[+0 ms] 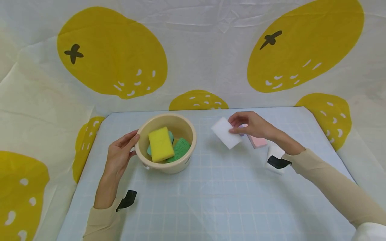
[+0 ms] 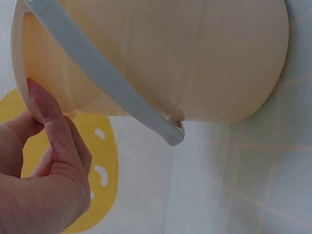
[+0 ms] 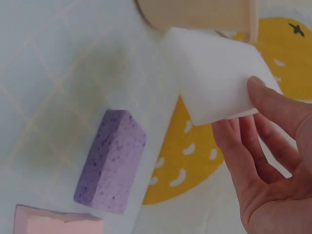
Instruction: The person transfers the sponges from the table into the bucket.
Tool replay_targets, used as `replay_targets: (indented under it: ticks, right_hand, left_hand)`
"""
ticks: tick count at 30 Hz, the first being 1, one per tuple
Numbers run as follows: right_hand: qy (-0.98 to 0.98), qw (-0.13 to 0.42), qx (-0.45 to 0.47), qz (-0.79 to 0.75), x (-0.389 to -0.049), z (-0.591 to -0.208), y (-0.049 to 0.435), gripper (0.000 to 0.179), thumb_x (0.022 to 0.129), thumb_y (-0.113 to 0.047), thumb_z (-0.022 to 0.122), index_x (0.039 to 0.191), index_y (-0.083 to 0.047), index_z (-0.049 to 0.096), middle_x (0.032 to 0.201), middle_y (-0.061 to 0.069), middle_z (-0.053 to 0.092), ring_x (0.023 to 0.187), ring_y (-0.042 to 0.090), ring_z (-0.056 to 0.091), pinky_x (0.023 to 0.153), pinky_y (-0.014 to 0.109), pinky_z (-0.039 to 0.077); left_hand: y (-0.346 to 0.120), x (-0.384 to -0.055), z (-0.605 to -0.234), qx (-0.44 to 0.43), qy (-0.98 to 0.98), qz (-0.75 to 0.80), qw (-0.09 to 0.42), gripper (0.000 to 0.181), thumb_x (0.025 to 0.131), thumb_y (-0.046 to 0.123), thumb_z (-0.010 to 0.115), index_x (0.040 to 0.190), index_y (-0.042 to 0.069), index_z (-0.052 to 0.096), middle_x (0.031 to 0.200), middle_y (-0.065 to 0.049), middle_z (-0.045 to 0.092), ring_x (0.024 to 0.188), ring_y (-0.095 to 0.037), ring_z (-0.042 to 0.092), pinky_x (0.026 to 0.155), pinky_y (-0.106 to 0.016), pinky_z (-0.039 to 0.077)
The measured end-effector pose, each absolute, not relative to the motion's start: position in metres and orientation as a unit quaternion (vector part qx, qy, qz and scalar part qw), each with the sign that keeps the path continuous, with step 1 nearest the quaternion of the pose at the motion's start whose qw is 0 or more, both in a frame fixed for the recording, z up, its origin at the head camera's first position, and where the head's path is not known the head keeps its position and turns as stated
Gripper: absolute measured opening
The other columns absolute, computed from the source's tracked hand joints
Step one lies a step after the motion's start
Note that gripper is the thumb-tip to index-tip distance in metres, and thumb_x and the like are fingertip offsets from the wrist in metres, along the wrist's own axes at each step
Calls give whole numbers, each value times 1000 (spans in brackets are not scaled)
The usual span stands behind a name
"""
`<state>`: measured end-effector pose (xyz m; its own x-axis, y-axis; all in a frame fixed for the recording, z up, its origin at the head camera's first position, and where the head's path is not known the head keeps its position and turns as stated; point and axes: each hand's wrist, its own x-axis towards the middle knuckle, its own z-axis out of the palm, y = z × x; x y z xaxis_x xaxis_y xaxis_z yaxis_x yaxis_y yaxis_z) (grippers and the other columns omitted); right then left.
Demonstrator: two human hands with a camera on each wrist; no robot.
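A cream bucket [image 1: 190, 160] stands on the left half of the table, holding a yellow sponge [image 1: 161, 144] on top of green sponges [image 1: 181, 149]. My left hand [image 1: 120, 152] pinches the bucket's rim between thumb and fingers; the left wrist view shows this grip beside the grey handle [image 2: 107, 83]. To the right of the bucket, my right hand [image 1: 251, 125] holds a white sponge [image 1: 225, 133] up off the table, thumb on one face and fingers on the other. Below it in the right wrist view lies a speckled purple sponge [image 3: 112, 161], mostly hidden by the hand in the head view.
A pink sponge [image 1: 257, 142] lies on the table under the right forearm. Nearer to me is another white item [image 1: 275, 152], partly covered by the sleeve and wrist strap. Fruit-printed white cloth [image 1: 208, 67] hangs behind the pale blue checked table [image 1: 223, 201].
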<state>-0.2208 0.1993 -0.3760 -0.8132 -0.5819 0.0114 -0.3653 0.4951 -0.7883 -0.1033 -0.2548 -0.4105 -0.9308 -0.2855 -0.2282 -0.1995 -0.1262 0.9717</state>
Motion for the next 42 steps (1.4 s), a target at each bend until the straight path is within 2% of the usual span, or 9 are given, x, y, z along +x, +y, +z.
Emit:
replay_targets:
  ticks: [17, 26, 36, 42]
  right_hand:
    - [828, 137, -314, -444, -228, -332, 151, 36, 89, -10, 82, 121, -1, 69, 108, 10, 71, 97, 23, 68, 88, 24, 57]
    - [804, 143, -368, -445, -230, -316, 117, 33, 89, -9, 82, 119, 0, 69, 108, 9, 71, 97, 23, 68, 93, 28, 57]
    - [780, 146, -408, -452, -235, -304, 80, 32, 88, -7, 83, 116, 0, 70, 107, 9, 70, 96, 22, 67, 94, 37, 57]
    - [786, 150, -395, -452, -234, -311, 61, 30, 87, -8, 84, 112, 1, 70, 103, 10, 70, 93, 22, 68, 90, 32, 58]
  left_hand:
    - [-256, -105, -412, 188, -664, -723, 28, 65, 84, 39, 85, 137, 8, 66, 121, 4, 70, 96, -11, 66, 75, -22, 60]
    - [-256, -105, -411, 195, -666, -720, 27, 65, 83, 41, 85, 137, 10, 66, 122, 4, 70, 98, -11, 66, 76, -22, 60]
    - [-255, -104, -411, 195, -665, -720, 26, 61, 85, 39, 83, 136, 11, 67, 122, 4, 69, 98, -11, 66, 77, -22, 60]
    - [-255, -103, -410, 195, -659, -726, 27, 62, 85, 38, 84, 137, 9, 66, 122, 4, 69, 98, -11, 66, 76, -22, 60]
